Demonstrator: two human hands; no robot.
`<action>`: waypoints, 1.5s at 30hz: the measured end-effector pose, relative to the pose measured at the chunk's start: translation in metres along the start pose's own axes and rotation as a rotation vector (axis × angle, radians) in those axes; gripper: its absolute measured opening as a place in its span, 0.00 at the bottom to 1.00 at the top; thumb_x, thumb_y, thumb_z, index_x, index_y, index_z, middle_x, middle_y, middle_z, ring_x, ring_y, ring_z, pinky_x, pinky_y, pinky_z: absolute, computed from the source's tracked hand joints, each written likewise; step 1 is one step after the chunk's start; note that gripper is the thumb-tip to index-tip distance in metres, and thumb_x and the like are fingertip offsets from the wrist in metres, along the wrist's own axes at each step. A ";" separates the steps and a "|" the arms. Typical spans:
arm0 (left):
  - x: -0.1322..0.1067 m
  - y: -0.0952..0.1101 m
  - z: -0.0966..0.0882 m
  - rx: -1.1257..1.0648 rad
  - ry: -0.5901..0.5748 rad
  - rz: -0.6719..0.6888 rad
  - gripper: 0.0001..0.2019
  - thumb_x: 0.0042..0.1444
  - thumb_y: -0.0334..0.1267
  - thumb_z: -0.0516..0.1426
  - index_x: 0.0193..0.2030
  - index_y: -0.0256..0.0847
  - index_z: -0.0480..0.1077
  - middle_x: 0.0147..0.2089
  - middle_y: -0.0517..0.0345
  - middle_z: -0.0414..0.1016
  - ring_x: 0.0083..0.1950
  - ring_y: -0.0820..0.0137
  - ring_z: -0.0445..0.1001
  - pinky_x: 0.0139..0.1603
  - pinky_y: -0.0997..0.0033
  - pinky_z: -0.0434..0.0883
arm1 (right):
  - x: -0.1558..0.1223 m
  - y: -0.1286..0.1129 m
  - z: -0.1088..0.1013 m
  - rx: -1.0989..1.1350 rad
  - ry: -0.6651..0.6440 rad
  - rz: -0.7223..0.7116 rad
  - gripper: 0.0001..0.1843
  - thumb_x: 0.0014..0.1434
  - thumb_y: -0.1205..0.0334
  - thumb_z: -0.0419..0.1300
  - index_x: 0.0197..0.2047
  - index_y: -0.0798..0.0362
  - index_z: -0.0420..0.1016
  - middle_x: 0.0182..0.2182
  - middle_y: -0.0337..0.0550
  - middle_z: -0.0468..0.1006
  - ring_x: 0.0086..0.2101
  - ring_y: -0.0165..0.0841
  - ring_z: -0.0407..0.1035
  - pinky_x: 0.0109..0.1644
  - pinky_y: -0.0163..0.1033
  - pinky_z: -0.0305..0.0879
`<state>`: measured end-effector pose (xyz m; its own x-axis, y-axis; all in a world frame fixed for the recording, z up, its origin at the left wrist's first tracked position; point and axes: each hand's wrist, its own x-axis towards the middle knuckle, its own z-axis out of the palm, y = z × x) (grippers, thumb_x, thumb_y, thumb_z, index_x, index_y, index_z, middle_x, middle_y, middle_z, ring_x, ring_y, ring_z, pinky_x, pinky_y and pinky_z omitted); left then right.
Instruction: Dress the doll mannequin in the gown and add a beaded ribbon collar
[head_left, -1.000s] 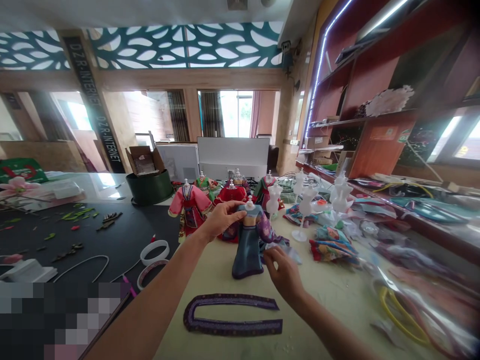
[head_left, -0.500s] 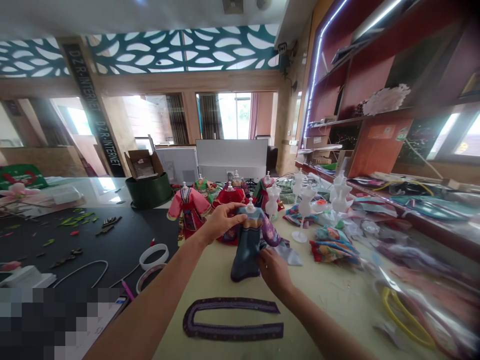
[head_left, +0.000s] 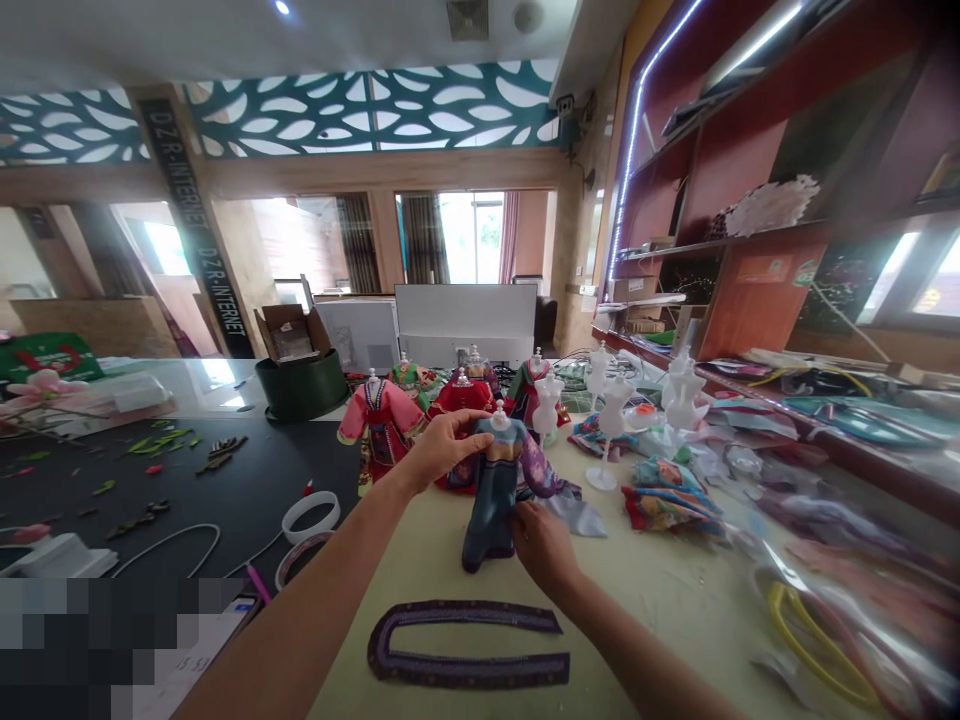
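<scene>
A dark blue doll dress (head_left: 491, 510) with a pale blue top and tan band hangs on a small white mannequin, whose neck knob (head_left: 499, 412) sticks out above. My left hand (head_left: 450, 445) is closed on the dress's left shoulder, thumb in front. Lower down, my right hand (head_left: 541, 540) has its fingers closed on the right edge of the skirt. A purple flowered sleeve (head_left: 541, 470) spreads to the right of the bodice. Nearer to me, a U-shaped dark purple trim strip (head_left: 382, 645) lies flat on the table.
Behind stand dressed mannequins, one in a pink and red robe (head_left: 379, 425). Bare white mannequins (head_left: 615, 420) and a bundle of colourful fabric (head_left: 667, 490) are to the right. Yellow-handled scissors (head_left: 814, 640) lie at right front. Tape rolls (head_left: 311, 517) sit at left.
The skirt's lower part is drawn in and looks narrower, with its hem bunched. My right hand has shifted slightly left with the skirt edge. My left hand keeps its hold at the shoulder.
</scene>
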<state>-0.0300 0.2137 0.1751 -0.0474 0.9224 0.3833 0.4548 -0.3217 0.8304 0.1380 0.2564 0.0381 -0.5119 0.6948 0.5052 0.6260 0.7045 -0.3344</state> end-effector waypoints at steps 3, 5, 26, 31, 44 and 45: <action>0.000 0.001 -0.001 0.017 0.021 0.008 0.21 0.48 0.43 0.59 0.49 0.38 0.69 0.48 0.52 0.74 0.48 0.61 0.71 0.48 0.64 0.67 | -0.001 -0.001 -0.003 0.009 0.000 0.008 0.09 0.55 0.70 0.50 0.26 0.54 0.67 0.26 0.43 0.73 0.28 0.33 0.66 0.28 0.35 0.52; 0.000 0.001 -0.002 0.032 0.040 0.010 0.22 0.47 0.44 0.60 0.49 0.38 0.69 0.48 0.52 0.74 0.48 0.61 0.70 0.49 0.63 0.67 | -0.002 0.000 -0.004 0.020 -0.007 0.007 0.07 0.56 0.67 0.51 0.30 0.54 0.69 0.28 0.44 0.74 0.29 0.34 0.67 0.30 0.35 0.54; -0.143 -0.050 -0.025 0.502 -0.010 -0.322 0.13 0.53 0.41 0.51 0.42 0.40 0.71 0.39 0.53 0.74 0.40 0.63 0.71 0.41 0.66 0.65 | -0.048 0.002 -0.025 0.022 -0.348 -0.041 0.09 0.54 0.68 0.52 0.25 0.55 0.70 0.26 0.43 0.73 0.27 0.32 0.67 0.28 0.33 0.52; -0.182 -0.074 -0.008 0.812 -0.196 -0.452 0.06 0.49 0.33 0.50 0.32 0.40 0.68 0.40 0.52 0.70 0.44 0.61 0.67 0.40 0.67 0.61 | -0.050 -0.005 -0.021 0.035 -0.398 -0.073 0.09 0.55 0.69 0.51 0.26 0.54 0.70 0.27 0.43 0.73 0.27 0.32 0.67 0.29 0.33 0.53; -0.175 -0.068 -0.004 0.432 -0.141 -0.466 0.06 0.53 0.34 0.47 0.31 0.40 0.64 0.32 0.59 0.70 0.34 0.69 0.69 0.33 0.73 0.63 | -0.053 -0.018 -0.020 0.221 -0.356 -0.065 0.06 0.54 0.68 0.53 0.30 0.53 0.71 0.29 0.42 0.73 0.30 0.32 0.67 0.32 0.33 0.58; -0.173 -0.062 -0.002 0.300 -0.127 -0.456 0.05 0.52 0.35 0.49 0.32 0.39 0.64 0.32 0.59 0.70 0.35 0.69 0.70 0.33 0.73 0.64 | -0.051 -0.022 -0.023 0.294 -0.339 -0.059 0.05 0.53 0.68 0.54 0.32 0.53 0.71 0.30 0.42 0.73 0.31 0.32 0.67 0.35 0.34 0.60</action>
<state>-0.0519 0.0739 0.0583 -0.1992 0.9784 -0.0549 0.6478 0.1735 0.7418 0.1635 0.2017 0.0380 -0.7359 0.6261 0.2576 0.4217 0.7216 -0.5491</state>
